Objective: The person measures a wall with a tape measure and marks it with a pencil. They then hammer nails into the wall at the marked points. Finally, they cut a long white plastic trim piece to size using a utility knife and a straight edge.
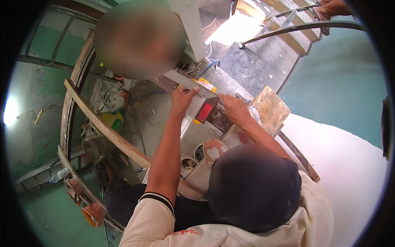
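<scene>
A grey metal try square (190,83) with a red patch on its short arm lies across a white strip (192,108) that runs down toward me. My left hand (183,99) is closed on the square's long blade, its thumb pressed on top. At the square's corner is my right hand (234,109), fingers curled and pressed together; whether a small tool is in them I cannot make out. Beneath lies a dark stained board (220,119). Beside my right forearm stands a rough wooden block (269,108).
A sandaled foot (214,149) is close below the board, beside small tubs (189,162). A curved wooden strip (111,129) crosses the left side. A blurred shape (140,39) covers the upper left. Stairs (288,37) with another person's foot (321,16) are at upper right.
</scene>
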{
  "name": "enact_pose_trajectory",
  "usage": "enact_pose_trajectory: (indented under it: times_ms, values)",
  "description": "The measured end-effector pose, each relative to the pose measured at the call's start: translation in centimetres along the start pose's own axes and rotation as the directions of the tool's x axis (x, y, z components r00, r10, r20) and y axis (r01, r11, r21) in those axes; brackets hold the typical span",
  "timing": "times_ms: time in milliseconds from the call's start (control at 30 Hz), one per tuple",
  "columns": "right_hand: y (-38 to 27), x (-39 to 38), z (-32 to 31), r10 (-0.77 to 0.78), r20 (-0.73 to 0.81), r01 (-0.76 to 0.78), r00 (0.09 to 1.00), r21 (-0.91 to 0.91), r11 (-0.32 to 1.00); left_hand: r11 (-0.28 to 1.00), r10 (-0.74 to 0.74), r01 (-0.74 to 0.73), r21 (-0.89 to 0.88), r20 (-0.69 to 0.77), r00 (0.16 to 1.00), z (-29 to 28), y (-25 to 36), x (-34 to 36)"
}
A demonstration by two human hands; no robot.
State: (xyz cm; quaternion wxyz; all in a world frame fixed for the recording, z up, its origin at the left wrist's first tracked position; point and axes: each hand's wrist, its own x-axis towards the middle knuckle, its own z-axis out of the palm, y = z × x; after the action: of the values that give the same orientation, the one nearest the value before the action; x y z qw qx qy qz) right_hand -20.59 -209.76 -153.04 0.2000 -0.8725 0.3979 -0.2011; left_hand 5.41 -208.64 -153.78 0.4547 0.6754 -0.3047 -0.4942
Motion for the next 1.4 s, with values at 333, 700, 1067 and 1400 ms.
enact_pose_trajectory:
  times_ms: [333,700,1067,1400]
  values:
    - [-0.1,1.3,0.5,-0.022,0.028,0.023,0.999,-0.038,0.999,0.999,0.01,-0.01,-0.043,0.003,1.0,-0.7,0.8,-0.1]
    - [1.1,0.5,0.8,-0.05,0.01,0.05,0.999,-0.02,0.999,0.999,0.039,-0.039,-0.031,0.004,0.999,-0.3,-0.4,0.5]
    - [0.7,-1.9,-0.6,-0.004,0.032,0.004,0.999,-0.003,1.0,0.999,0.045,-0.045,0.009,-0.003,0.999,-1.1,-0.4,0.1]
    - [2.6,-2.1,0.2,0.008,0.039,-0.005,0.999,-0.061,0.998,0.999,0.018,-0.017,-0.033,0.016,1.0,0.9,-1.2,-0.1]
